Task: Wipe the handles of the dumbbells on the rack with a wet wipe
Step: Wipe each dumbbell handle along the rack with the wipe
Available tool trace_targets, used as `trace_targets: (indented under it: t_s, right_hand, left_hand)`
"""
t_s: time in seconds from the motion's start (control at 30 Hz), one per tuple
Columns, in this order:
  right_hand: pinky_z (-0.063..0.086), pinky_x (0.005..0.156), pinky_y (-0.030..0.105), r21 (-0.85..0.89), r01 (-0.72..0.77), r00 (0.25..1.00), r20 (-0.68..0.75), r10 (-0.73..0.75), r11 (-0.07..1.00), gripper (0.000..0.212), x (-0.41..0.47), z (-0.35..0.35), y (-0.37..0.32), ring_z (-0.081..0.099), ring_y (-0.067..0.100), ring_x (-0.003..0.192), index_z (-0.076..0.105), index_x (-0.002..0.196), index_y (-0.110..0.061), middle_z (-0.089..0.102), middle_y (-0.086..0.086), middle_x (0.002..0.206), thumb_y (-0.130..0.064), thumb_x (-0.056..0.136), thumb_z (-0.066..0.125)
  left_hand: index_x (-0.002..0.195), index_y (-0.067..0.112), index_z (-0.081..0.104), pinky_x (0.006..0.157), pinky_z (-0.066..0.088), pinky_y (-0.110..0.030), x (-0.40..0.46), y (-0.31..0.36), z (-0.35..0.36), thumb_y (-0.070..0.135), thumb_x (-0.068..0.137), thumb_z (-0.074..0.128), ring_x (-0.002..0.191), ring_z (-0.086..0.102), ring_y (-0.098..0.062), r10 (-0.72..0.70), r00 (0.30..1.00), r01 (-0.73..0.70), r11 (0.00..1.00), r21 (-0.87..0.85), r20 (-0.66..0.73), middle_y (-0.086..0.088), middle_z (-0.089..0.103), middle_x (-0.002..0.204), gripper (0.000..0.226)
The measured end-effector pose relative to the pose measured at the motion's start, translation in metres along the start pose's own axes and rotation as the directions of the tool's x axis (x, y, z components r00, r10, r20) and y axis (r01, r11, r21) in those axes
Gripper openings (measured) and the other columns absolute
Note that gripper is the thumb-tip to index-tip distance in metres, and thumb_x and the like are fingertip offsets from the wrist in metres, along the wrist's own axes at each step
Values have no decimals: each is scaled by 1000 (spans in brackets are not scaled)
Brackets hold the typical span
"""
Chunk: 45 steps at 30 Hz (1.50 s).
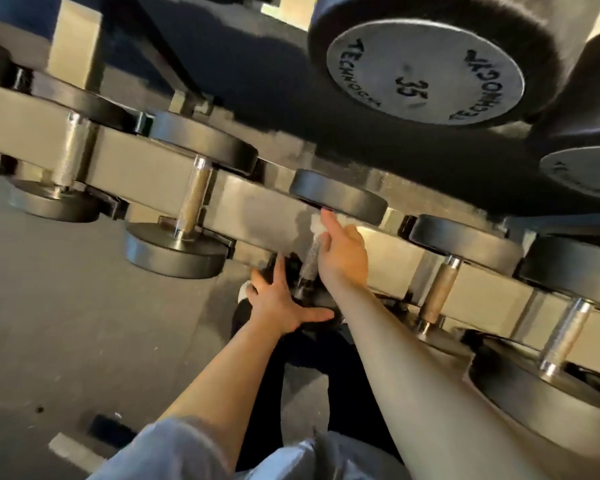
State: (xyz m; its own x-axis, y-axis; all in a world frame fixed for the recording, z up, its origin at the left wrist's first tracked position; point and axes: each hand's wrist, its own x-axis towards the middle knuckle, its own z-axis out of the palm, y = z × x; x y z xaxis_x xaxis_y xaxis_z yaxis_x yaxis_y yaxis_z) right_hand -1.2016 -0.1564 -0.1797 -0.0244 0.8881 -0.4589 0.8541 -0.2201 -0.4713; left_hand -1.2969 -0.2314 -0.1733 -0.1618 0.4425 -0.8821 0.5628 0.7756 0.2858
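A row of black dumbbells lies on the lower shelf of a grey rack (264,209). My right hand (343,252) holds a white wet wipe (317,225) against the top of the knurled metal handle (309,261) of the middle dumbbell, its fingers curled round the wipe and the bar. My left hand (278,303) rests with spread fingers on that dumbbell's near black head (312,299). The far head (336,197) sits just above the wipe.
Neighbouring dumbbells lie with handles exposed to the left (193,202) and to the right (439,292). A large dumbbell marked 35 (423,71) sits on the upper shelf overhead. Grey floor (66,323) spreads to the left, and my dark trousers and a shoe show below.
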Motion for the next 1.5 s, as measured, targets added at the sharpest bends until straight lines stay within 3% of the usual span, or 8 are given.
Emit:
trace_targets:
  t_s: [0.2, 0.37, 0.57, 0.7, 0.9, 1.17, 1.4, 1.5]
  right_hand:
    - [45, 90, 30, 53, 88, 982, -170, -78, 995, 40, -3, 8, 13, 59, 24, 99, 52, 136, -26, 60, 8, 111, -15, 98, 46]
    - [39, 64, 27, 403, -86, 950, -242, 197, 911, 15, -16, -4, 30, 53, 11, 69, 61, 103, -15, 59, -5, 76, -11, 94, 49]
    - [23, 99, 8, 345, -145, 987, -13, 159, 927, 25, -35, 4, 45, 19, 12, 140, 70, 113, -17, 26, 0, 151, -25, 97, 52]
    - [33, 75, -3, 446, -96, 989, -62, 138, 890, 20, -36, -10, 35, 54, 5, 98, 71, 107, -17, 57, -8, 104, -24, 95, 56]
    - [35, 55, 9, 619, -159, 949, -120, 292, 769, 21, -26, -21, 44, 41, -1, 57, 49, 75, -19, 45, -7, 69, -21, 88, 66]
    - [32, 57, 30, 127, -256, 954, -124, 272, 958, 39, 4, -12, 32, 47, 17, 65, 50, 73, -17, 53, -2, 70, -48, 95, 45]
    - [52, 80, 39, -330, -434, 873, 78, 482, 839, 42, 17, -30, 48, 62, 29, 96, 59, 111, -10, 63, 10, 104, -45, 97, 40]
    - [48, 72, 35, -173, -424, 878, 162, 451, 889, 39, 15, -28, 47, 58, 25, 90, 53, 116, -11, 58, 7, 99, -44, 96, 45]
  left_hand:
    - [151, 35, -13, 119, 8, -53, 1, 0, -3, 63, 61, 79, 144, -10, -43, 13, 999, -12, 1000, -1, 52, -19, -15, 157, 132]
    - [151, 36, -11, 118, 9, -54, 1, -1, -3, 61, 60, 81, 145, -8, -42, 16, 999, -15, 1000, -25, 44, -17, -11, 158, 132]
    - [151, 39, -10, 118, 10, -55, -2, -2, -5, 59, 60, 82, 145, -10, -40, 35, 998, -32, 996, -81, 42, -14, -11, 158, 131]
    - [151, 40, 5, 117, 12, -54, -3, -2, -4, 58, 60, 83, 145, -8, -36, 38, 999, -35, 993, -114, 21, -11, -8, 158, 122]
    - [147, 39, 24, 118, 10, -51, -5, 1, -7, 61, 69, 75, 145, -5, -35, -9, 1000, 14, 979, -203, 26, -8, -3, 157, 96]
    - [136, 31, 48, 119, 13, -42, 2, 14, 1, 48, 94, 52, 144, 9, -29, -224, 969, 132, 825, -550, -104, -3, 15, 155, 46]
    - [131, 25, 54, 114, 18, -37, 6, 15, 12, 36, 99, 45, 141, 19, -29, -278, 929, 113, 842, -527, -246, -6, 24, 152, 34]
    - [122, 25, 59, 95, 29, -33, 4, 21, 22, 28, 100, 40, 132, 34, -26, -346, 841, 86, 845, -528, -417, -3, 36, 144, 29]
